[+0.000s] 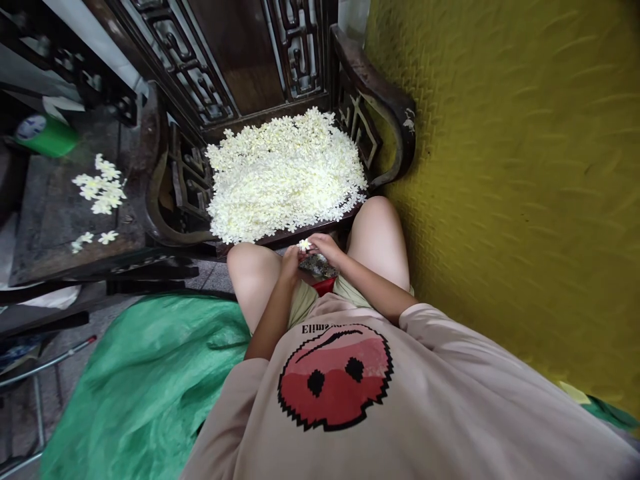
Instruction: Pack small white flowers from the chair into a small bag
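Note:
My left hand (pixel 290 261) and my right hand (pixel 326 247) meet between my knees, just below the front edge of a dark carved wooden chair (pixel 380 100). Together they pinch one small white flower (pixel 303 245). A dark object (pixel 320 267) lies under my right hand on my lap; what it is I cannot tell. A thick heap of small white flowers (pixel 285 177) covers the chair seat right in front of my hands.
A dark side table (pixel 55 220) at left bears several loose white flowers (pixel 100 187) and a green cup (pixel 45 137). Green plastic sheet (pixel 145 387) covers the floor at lower left. A yellow patterned wall (pixel 525 167) fills the right.

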Motion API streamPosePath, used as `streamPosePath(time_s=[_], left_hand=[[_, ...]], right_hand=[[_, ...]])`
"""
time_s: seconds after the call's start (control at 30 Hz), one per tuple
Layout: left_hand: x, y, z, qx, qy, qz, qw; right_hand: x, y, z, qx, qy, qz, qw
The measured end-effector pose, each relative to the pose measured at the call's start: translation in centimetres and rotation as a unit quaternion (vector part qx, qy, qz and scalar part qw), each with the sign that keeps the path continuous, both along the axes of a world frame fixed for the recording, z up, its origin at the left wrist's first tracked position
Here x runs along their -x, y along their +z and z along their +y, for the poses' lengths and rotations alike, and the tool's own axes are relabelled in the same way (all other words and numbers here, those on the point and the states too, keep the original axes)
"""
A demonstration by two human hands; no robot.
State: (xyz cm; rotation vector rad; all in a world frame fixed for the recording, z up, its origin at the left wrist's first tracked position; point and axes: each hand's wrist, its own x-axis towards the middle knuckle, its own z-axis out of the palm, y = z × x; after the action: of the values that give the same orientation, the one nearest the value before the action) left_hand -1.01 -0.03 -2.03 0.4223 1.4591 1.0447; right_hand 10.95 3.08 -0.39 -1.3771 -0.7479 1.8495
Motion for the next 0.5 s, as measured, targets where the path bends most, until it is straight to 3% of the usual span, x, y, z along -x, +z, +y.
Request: streamPosePath(time_s=[0.3, 0.5], left_hand=[[0.1, 0.8, -0.1, 0.02, -0.01, -0.049, 0.999], [0.1, 0.9, -0.1, 0.033, 0.011, -0.082, 0.996]], right_hand=[[-0.1, -0.9, -0.1, -0.146, 0.048, -0.059, 0.986], [0.1, -1.2, -0.2, -0.121, 0.046, -0.056, 0.99]])
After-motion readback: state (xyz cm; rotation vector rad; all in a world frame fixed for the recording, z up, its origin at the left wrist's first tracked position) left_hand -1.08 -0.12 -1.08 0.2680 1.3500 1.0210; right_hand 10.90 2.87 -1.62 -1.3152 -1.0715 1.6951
